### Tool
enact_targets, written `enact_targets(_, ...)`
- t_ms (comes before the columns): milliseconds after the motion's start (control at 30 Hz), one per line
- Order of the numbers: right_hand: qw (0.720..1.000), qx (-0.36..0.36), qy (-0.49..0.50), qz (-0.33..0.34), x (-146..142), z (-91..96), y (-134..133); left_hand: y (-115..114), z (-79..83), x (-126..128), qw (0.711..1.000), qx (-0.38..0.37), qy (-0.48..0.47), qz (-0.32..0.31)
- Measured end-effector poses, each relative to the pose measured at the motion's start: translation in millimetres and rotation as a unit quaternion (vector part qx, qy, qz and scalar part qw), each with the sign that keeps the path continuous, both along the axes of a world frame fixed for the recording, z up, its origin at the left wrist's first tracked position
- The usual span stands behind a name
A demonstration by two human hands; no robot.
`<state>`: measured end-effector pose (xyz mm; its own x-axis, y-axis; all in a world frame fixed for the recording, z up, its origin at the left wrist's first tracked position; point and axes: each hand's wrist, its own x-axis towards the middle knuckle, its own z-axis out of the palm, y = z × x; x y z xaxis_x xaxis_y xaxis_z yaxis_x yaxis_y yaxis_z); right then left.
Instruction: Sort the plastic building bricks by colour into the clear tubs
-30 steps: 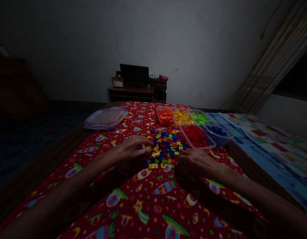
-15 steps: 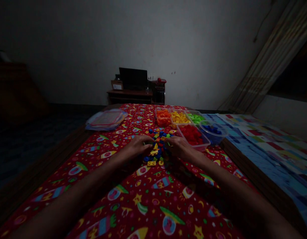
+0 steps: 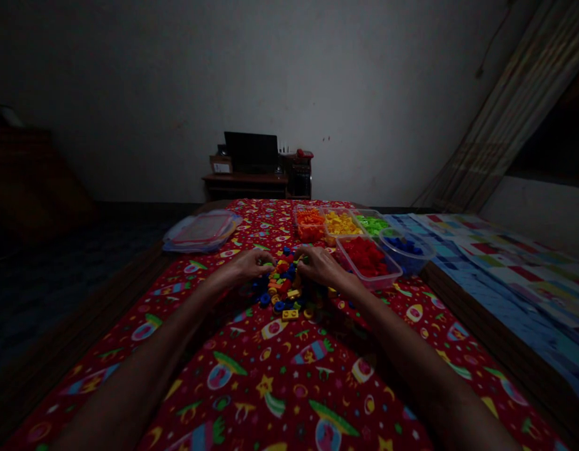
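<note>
A mixed pile of small plastic building bricks (image 3: 283, 285) in blue, red, yellow, orange and green lies on the red patterned cloth (image 3: 270, 351). At the pile's left side, my left hand (image 3: 251, 263) is closed, a small green building brick (image 3: 268, 264) showing at its fingertips. My right hand (image 3: 321, 265) is closed over the right side, with a bit of green building brick (image 3: 305, 259) between thumb and fingers. Its exact shape is hidden by the fingers. One yellow brick (image 3: 290, 315) lies at the near edge of the pile.
Beyond my right hand stand clear containers of sorted bricks: orange (image 3: 310, 225), yellow (image 3: 340, 223), green (image 3: 371, 223), red (image 3: 367, 258) and a round blue tub (image 3: 406, 247). Stacked plastic lids (image 3: 202, 230) lie at the far left. A desk with a monitor (image 3: 251, 152) is against the wall.
Both hands have shifted left and slightly apart, still with green at their fingertips. The bricks are more spread out, with more of them showing between the hands.
</note>
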<state>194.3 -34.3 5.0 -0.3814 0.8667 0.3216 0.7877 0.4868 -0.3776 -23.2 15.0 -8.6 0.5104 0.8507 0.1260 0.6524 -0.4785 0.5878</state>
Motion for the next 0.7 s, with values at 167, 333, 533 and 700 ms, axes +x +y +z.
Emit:
enact_targets(167,0.999,0.013,-0.021,-0.024,4.0,-3.9,0.4,-2.0,-15.6,10.5,0.995,0.051,0.088,-0.001)
enact_targets(333,0.999,0.016,-0.041,-0.015,7.9,-9.5,3.2,-11.0,-13.3,16.1,0.983,0.041,0.178,-0.009)
enact_targets(533,0.998,0.028,-0.062,0.005,7.2,-10.0,1.3,-13.8,-13.7,18.6,0.974,0.094,0.205,-0.015)
enact_targets(700,0.997,0.041,-0.062,0.021,8.2,-12.8,2.7,-8.0,-15.4,13.1,0.980,0.063,0.188,-0.028)
